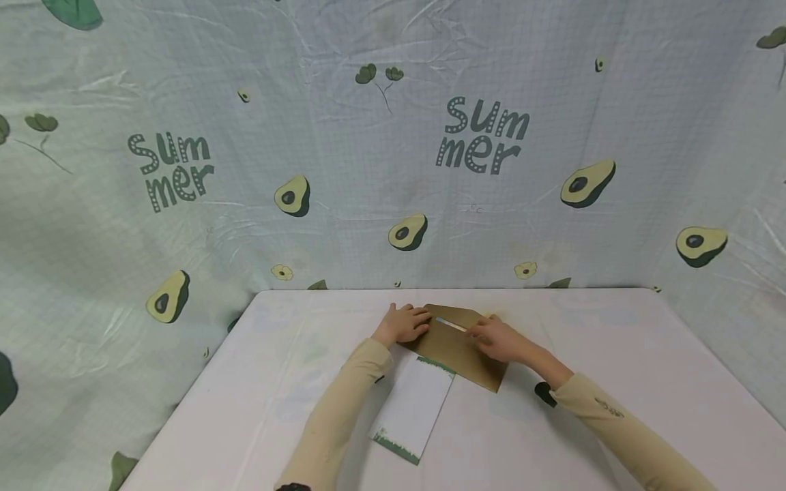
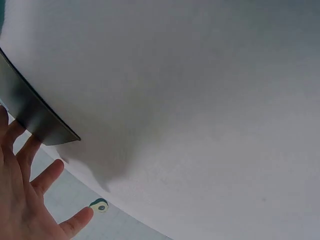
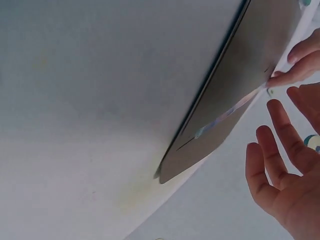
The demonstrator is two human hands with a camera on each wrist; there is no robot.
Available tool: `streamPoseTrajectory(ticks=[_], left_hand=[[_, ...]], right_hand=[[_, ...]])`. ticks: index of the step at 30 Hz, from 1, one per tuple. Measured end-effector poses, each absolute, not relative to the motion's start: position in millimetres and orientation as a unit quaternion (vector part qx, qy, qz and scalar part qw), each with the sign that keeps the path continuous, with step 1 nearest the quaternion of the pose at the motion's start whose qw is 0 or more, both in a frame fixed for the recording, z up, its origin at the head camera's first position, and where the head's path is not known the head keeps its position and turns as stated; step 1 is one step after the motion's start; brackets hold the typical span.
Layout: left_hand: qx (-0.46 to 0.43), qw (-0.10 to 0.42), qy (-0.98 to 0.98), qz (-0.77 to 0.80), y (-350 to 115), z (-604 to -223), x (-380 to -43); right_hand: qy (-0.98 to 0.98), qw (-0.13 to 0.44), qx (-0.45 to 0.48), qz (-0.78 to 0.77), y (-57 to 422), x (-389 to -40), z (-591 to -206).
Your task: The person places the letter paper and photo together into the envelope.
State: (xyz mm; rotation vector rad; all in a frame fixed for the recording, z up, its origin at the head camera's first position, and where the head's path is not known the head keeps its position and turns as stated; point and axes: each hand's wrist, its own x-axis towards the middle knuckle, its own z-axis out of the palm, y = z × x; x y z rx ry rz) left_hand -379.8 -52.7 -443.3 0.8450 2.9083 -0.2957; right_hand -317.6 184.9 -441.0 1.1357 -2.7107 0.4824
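watching the brown envelope, it's lying under both hands: left hand is resting splayed on its left end, right hand is reaching for the pale strip at its opening, can't tell if it's pinching. if that left hand's pressing too lightly, the envelope could be skidding over the white card by its near edge, strip creasing.

Left-hand fingers touch a brown envelope, right-hand fingers over it.
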Motion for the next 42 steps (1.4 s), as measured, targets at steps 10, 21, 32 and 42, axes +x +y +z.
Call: streamPoseTrajectory(ticks=[10,21,32,42], left_hand=[[0.283,0.038,0.953,-0.103,-53,-441,-379],[0.289,0.046,0.950,-0.111,-53,-440,-377],[0.293,0.043,0.949,-0.108,-56,-440,-378],[0.292,0.042,0.950,-0.105,-56,-441,-378]], right_hand=[[-0.875,0.159,0.452,0.071,163,-302,-442],[-0.849,0.186,0.491,-0.048,124,-293,-449],[-0.847,0.092,0.515,-0.092,96,-284,-447],[-0.837,0.111,0.518,-0.138,91,-281,-454]])
